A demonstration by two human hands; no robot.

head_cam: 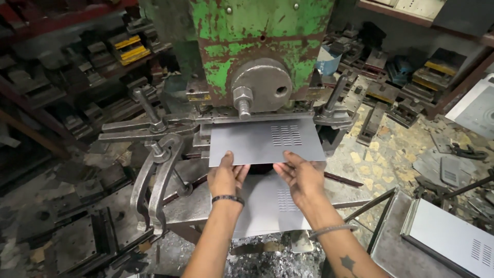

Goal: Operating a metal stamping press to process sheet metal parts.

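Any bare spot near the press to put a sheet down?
Little. Bare floor shows right of the press, between the held slotted sheet and the panel stack. Both hands, left hand and right hand, grip the sheet. The left side is crowded with clamp arms and stacked dies.

Slotted grey sheet [265, 141] lies on press bed [200, 136]

The light is dim and soft, brightest on the grey metal sheet [265, 141] just beyond the fingertips [229, 157], which shines dully without hard glare. Shadow deepens far to the left of the fingers. Edges bend outward, and the corners blur slightly.
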